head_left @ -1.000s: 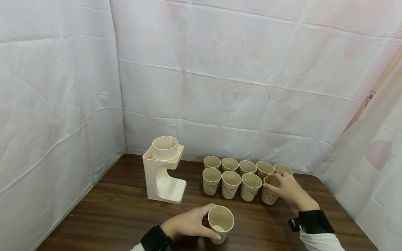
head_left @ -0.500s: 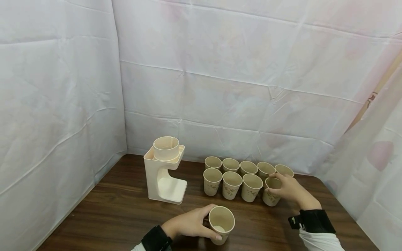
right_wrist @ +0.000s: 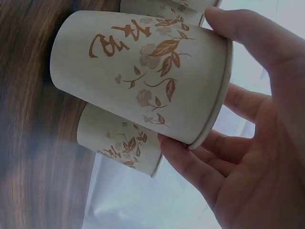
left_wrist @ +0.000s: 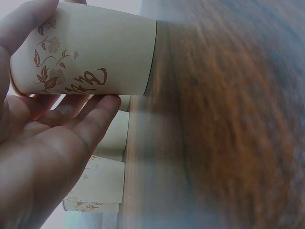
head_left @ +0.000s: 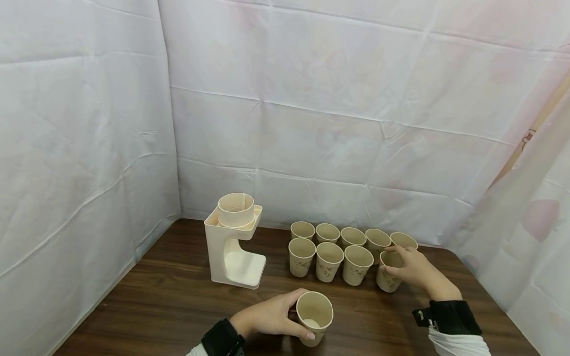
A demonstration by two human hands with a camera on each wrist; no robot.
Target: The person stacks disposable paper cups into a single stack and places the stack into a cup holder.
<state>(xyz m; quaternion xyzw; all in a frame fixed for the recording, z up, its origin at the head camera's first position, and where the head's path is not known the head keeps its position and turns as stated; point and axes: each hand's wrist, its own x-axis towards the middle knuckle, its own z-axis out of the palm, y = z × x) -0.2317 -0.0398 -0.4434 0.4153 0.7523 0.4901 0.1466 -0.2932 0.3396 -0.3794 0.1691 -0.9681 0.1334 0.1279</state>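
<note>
In the head view, my left hand [head_left: 273, 315] grips a beige paper cup [head_left: 317, 316] near the front of the table, thumb and fingers around its side. The left wrist view shows brown flower print on that cup [left_wrist: 95, 52], its base at the wood. My right hand [head_left: 414, 271] holds another paper cup [head_left: 386, 281] at the right end of the front row. Seen from the right wrist, the thumb and fingertips pinch this flower-printed cup [right_wrist: 133, 81] near its rim. A second cup [right_wrist: 121, 140] stands just behind it.
Several matching cups stand in two rows, among them a front-row cup [head_left: 356, 269] left of my right hand. A cream stand [head_left: 217, 257] with a round holder [head_left: 236, 217] on top is at the left. White cloth [head_left: 276, 138] hangs behind the dark wooden table [head_left: 156, 296].
My right hand has shifted slightly right with its cup, widening the gap to the neighbouring front-row cup. The left hand and its cup stay in place.
</note>
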